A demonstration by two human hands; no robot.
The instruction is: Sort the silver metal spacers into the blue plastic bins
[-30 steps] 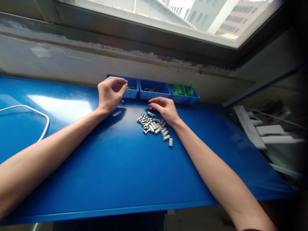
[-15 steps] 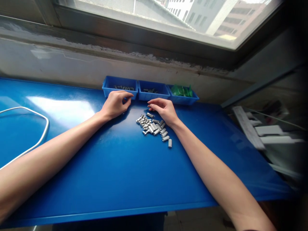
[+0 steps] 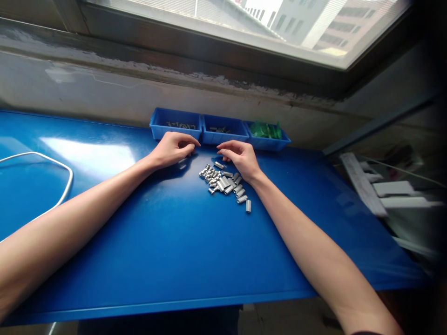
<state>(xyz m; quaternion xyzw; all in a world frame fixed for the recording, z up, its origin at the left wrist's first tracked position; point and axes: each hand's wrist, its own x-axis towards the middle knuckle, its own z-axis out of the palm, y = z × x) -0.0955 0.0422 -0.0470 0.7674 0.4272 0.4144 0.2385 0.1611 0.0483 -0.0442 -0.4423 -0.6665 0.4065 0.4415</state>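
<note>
A loose pile of small silvery metal pieces lies on the blue table. Short bolts or screws (image 3: 208,173) make up its left side, and longer hollow cylinders or spacers (image 3: 239,192) its right. My left hand (image 3: 175,148) is just in front of the left blue bin, fingers stretched to the right and thumb a little apart, with nothing visible in it. Over the far right edge of the pile hovers my right hand (image 3: 240,158), its thumb and fingers slightly apart. I see nothing between them, though its palm is hidden.
Along the wall stand three blue bins: the left bin (image 3: 174,133) and middle bin (image 3: 223,138) hold small metal parts, the right one green plastic packets (image 3: 266,130). A white cable (image 3: 66,186) curves across the left of the blue table (image 3: 167,260). White pieces (image 3: 394,188) sit beyond its right edge.
My left hand has shifted slightly right and its curled fingers have straightened. The right hand stays nearly in place above the pile. The pile looks the same.
</note>
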